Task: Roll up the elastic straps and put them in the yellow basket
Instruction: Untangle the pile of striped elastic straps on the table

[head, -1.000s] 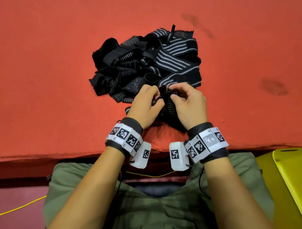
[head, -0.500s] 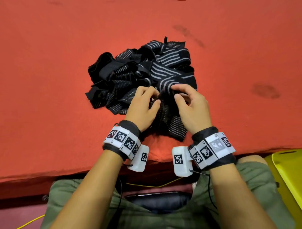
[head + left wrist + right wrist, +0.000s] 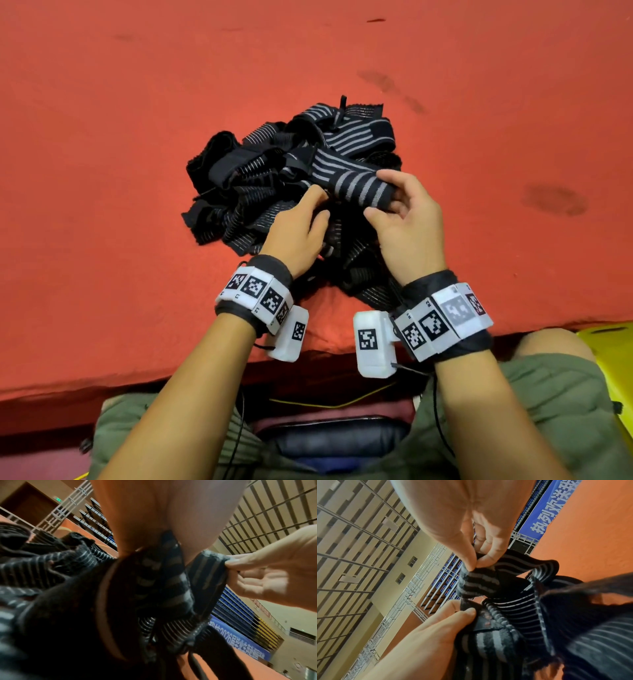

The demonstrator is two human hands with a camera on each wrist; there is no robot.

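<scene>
Right hand (image 3: 409, 222) pinches end of striped strap (image 3: 359, 186), lifted just above strap pile (image 3: 274, 178) on red surface (image 3: 102, 137). Left hand (image 3: 298, 233) grips strap lower down, fingers curled into fabric. Right wrist view shows thumb-finger pinch on strap edge; head view shows yellow basket (image 3: 613, 337) at far right edge, well apart.

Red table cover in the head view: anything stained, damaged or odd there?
Yes. The red cover has a dark smudge right of the strap pile, and a fainter streak beyond it. No tear shows. Both look like stains.
</scene>
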